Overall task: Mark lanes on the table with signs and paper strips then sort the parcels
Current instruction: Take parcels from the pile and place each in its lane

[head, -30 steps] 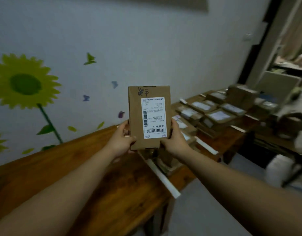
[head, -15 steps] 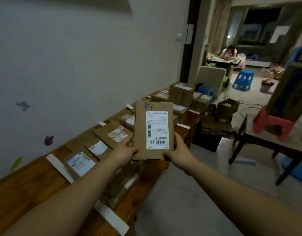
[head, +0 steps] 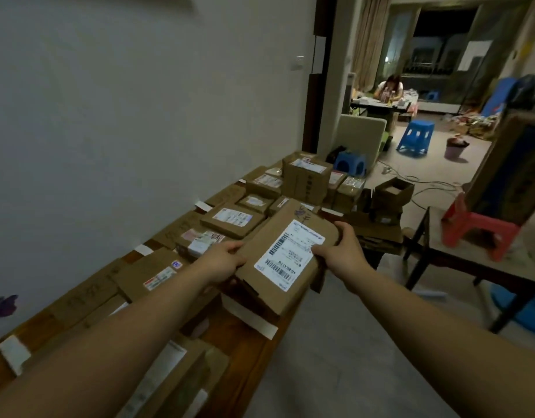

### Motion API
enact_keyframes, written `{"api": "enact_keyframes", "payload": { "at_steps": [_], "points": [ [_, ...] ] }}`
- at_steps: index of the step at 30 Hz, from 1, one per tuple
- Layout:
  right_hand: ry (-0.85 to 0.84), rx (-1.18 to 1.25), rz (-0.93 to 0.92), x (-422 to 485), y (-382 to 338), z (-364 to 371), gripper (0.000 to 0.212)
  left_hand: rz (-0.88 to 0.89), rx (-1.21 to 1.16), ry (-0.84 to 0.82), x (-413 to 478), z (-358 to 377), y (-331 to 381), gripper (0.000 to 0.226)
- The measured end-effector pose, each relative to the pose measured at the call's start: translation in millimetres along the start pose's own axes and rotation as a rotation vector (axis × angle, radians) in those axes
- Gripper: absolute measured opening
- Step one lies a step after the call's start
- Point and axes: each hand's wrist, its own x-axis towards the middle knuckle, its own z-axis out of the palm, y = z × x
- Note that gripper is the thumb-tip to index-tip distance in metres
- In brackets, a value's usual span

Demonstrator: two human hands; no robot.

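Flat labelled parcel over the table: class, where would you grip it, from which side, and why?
Take the parcel by its long edges, one hand from each side, as the left hand and right hand do: it is thin, broad, label-up.

Parcels (head: 234, 220) between paper strips (head: 251, 319) on table (head: 245, 354)

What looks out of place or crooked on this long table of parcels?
Only the flat parcel held by the left hand and right hand: it is tilted askew above the table, not yet in a lane. The other parcels lie flat between paper strips; no damage shows.
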Motion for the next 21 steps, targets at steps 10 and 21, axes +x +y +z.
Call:
{"api": "enact_keyframes", "payload": {
  "at_steps": [10, 21],
  "points": [
    [-0.016, -0.009, -0.013, 137, 32, -98, 0.083, -0.103, 0.073, -0.031, 96, 108, 92, 0.026],
    [-0.546, -0.333, -0.217, 238, 20, -77, 0.074, -0.148, -0.312, 0.22, 189, 146, 123, 0.07]
  ]
}}
